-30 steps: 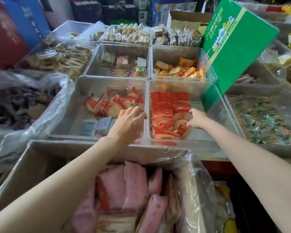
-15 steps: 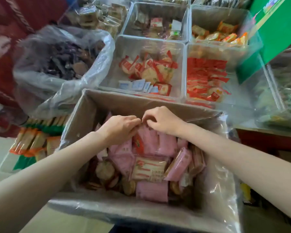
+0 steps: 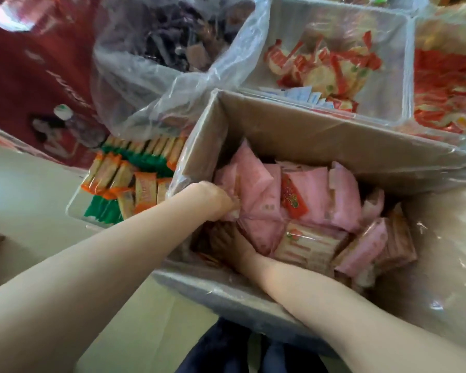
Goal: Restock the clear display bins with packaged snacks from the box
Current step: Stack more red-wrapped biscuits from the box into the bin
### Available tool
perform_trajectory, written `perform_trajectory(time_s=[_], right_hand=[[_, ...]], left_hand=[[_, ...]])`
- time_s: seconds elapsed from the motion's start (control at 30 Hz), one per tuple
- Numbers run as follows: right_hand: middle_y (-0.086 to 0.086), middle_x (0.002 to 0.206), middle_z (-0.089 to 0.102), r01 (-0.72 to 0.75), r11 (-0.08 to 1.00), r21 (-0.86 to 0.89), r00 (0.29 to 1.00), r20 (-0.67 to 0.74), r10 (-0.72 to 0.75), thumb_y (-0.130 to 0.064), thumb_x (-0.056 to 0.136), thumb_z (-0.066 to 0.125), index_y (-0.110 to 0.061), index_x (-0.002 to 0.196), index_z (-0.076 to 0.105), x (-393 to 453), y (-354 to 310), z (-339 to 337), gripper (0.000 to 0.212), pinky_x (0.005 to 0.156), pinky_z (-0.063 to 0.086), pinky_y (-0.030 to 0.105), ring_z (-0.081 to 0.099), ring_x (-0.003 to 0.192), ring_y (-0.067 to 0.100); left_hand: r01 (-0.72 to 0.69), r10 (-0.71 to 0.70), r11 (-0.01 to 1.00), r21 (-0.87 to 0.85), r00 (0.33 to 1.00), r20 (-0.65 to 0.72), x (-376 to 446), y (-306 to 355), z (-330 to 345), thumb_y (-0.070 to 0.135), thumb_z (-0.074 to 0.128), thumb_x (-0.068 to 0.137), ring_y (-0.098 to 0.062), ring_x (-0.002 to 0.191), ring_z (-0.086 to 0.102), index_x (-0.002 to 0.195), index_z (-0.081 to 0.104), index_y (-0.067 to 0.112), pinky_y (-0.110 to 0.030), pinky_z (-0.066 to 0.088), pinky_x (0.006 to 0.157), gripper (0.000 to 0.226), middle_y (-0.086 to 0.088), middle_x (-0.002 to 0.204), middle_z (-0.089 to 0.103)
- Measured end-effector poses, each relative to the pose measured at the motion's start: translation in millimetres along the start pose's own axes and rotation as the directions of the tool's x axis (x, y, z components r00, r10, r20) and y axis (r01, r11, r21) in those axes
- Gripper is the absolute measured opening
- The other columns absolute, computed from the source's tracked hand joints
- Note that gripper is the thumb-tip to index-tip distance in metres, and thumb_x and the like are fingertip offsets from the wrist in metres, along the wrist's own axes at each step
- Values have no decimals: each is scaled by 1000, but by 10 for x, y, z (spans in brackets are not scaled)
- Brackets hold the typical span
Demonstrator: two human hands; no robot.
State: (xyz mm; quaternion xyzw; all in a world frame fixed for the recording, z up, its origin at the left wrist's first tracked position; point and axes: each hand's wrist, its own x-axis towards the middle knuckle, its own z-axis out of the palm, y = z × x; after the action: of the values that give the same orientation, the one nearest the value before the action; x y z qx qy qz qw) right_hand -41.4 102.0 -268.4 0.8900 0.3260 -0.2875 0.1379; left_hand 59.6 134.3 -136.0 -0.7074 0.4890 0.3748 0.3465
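Note:
A cardboard box [image 3: 320,135] lined with clear plastic holds several pink snack packets [image 3: 261,195] and a red-printed one [image 3: 292,196]. My left hand [image 3: 213,200] reaches over the box's left wall, its fingers curled into the pink packets. My right hand [image 3: 237,247] is dug in lower, under the pile near the front wall, its fingers hidden beneath the packets. Beyond the box stands a clear display bin [image 3: 404,76] with red-and-white wrapped snacks; another bin with red packets [image 3: 447,84] lies at the right edge.
A clear plastic bag of dark snacks [image 3: 172,44] sits at the upper left. A low clear tray of orange and green packets [image 3: 127,181] lies left of the box. A red carton [image 3: 24,84] stands far left. Pale floor shows below.
My view has tilted down and closer to the box. Both hands have moved from the bins into the box, then deeper and leftward among the pink packets.

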Motion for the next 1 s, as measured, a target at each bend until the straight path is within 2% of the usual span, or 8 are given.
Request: perform_trajectory(time_s=[0.07, 0.17, 0.37, 0.5, 0.6, 0.7, 0.83, 1.0], right_hand=[[18, 153, 23, -12, 998, -65, 1000, 7, 12, -15, 96, 16, -15, 147, 26, -92, 28, -1, 52, 107, 26, 58, 23, 139, 40], [6, 103, 70, 26, 999, -25, 997, -77, -28, -17, 80, 30, -24, 99, 74, -122, 139, 141, 48, 76, 53, 48, 66, 92, 32], [8, 129, 54, 95, 948, 305, 995, -8, -97, -24, 85, 58, -20, 135, 44, -730, 587, -212, 52, 92, 46, 37, 53, 116, 29], [-3, 105, 57, -66, 563, 824, 971, -78, 227, -25, 81, 66, -12, 136, 34, -1242, 977, -617, 65, 74, 46, 25, 57, 93, 15], [-8, 96, 55, -83, 292, 953, 928, -33, 370, -34, 69, 72, -14, 117, 35, -1342, 1031, -695, 64, 68, 43, 15, 54, 90, 11], [-6, 95, 52, -74, 215, 974, 801, -71, 595, -35, 75, 76, -14, 103, 48, -1376, 1026, -704, 45, 67, 34, 21, 50, 91, 12], [-2, 109, 63, -24, 376, 926, 829, -192, 525, -28, 85, 67, -9, 117, 59, -1399, 934, -549, 38, 75, 37, 15, 59, 101, 13], [15, 126, 56, 134, 941, 310, 987, -126, -99, -15, 89, 54, -12, 123, 57, -1022, 603, -112, 35, 89, 48, 41, 54, 114, 32]], left_hand=[[-34, 35, 999, 38, 999, -23, -15, -52, 6, 22, 34, 98, -27, 142, 21, 150, 16, 17, -39, 25, 114, 55, -11, 157, 13], [-43, 37, 996, -73, 996, -82, -75, -53, 29, 20, 37, 97, -28, 142, 21, 149, 19, 20, -42, 23, 114, 55, -8, 155, 19], [-67, 25, 973, -219, 982, -187, -169, -31, -2, 24, 54, 92, -24, 133, 37, 146, 28, 21, -32, 30, 110, 60, -5, 147, 36], [-148, 53, 763, -630, 985, -167, -238, -45, -55, 26, 74, 77, -23, 129, 42, 150, 4, 21, -32, 34, 108, 101, -4, 145, 39], [-333, -56, 512, -792, 907, -417, -240, -77, -136, 18, 80, 71, -15, 110, 54, 137, 36, 12, -26, 43, 96, 79, -5, 129, 54], [-307, -147, 590, -747, 869, -473, -342, -182, -246, 27, 79, 72, -11, 92, 54, 121, 53, 12, -21, 41, 79, 58, 3, 105, 60], [-222, -218, 707, -672, 835, -506, -467, -345, -293, 40, 80, 67, -14, 79, 55, 105, 67, 17, -23, 40, 69, 46, 5, 82, 60], [-164, -258, 779, -605, 795, -548, -512, -461, -240, 44, 77, 67, -20, 90, 56, 111, 60, 19, -30, 46, 77, 53, -1, 98, 61]])
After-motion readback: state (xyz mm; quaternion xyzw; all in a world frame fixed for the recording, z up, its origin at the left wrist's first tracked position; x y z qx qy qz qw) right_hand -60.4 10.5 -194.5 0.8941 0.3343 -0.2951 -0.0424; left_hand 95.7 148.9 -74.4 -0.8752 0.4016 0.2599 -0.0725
